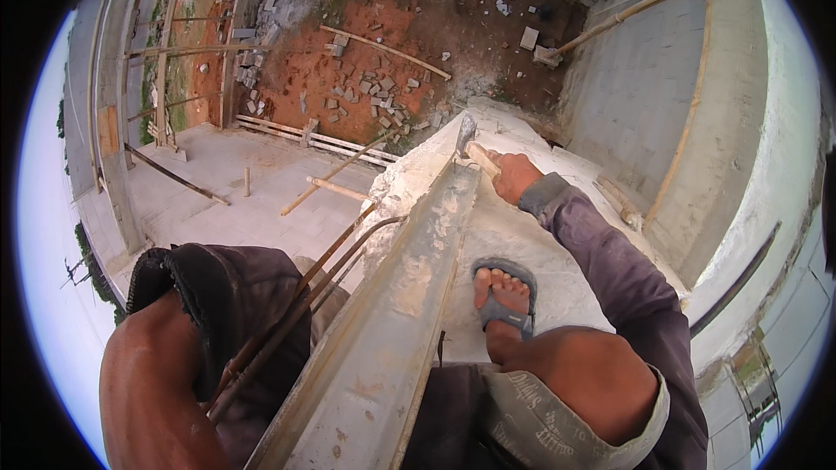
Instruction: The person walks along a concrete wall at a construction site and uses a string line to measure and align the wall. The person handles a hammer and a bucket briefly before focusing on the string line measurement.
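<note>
Far beyond and below the right hand [515, 179] spreads reddish ground [287, 78] strewn with broken blocks [374, 96]. Directly beneath the hand lies a pale, rough concrete surface [566, 296]. A long grey channel [383, 339], smeared with whitish residue, runs from nearer the body up to just left of the hand. Farther left and nearer the body, rusty bars [292, 313] slant beside the channel. A grey sandal [508, 315] on a bare foot stands on the concrete, nearer the body than the hand. The right hand is clamped on the pale handle of a hammer-like tool [480, 156], its metal head just beyond the fingers, near the channel's far end. The left hand is out of sight; its state cannot be told.
</note>
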Motion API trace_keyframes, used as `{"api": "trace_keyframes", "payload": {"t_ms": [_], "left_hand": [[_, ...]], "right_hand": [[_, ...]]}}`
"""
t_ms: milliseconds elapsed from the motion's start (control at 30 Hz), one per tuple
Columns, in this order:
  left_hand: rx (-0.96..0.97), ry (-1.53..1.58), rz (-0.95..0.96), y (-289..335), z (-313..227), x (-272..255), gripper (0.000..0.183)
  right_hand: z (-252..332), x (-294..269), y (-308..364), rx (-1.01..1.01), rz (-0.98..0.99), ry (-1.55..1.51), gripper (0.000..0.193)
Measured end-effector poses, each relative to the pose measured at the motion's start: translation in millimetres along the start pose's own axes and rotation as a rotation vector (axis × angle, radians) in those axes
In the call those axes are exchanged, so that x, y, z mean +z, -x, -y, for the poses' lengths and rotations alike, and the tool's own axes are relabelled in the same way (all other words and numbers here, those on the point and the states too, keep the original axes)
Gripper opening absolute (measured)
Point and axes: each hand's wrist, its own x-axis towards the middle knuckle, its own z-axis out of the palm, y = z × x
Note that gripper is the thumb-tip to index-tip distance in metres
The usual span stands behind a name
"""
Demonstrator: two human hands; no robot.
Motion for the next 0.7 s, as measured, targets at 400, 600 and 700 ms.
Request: {"api": "trace_keyframes", "payload": {"t_ms": [400, 600, 700], "left_hand": [[0.005, -0.014, 0.181, 35.6, -25.8, -65.3, 0.020], [-0.137, 0.004, -1.553, 191.2, 27.6, -137.7, 0.035], [-0.480, 0.021, -2.286, 273.1, 65.4, -66.6, 0.027]], "right_hand": [[-26.2, -10.5, 79.6, 0.155, -0.486, -1.009, 0.062], [-29.0, 41.1, 162.7, 0.386, -0.786, -1.137, 0.047], [-24.1, 71.9, 219.6, 0.411, -0.968, -1.211, 0.043]]}}
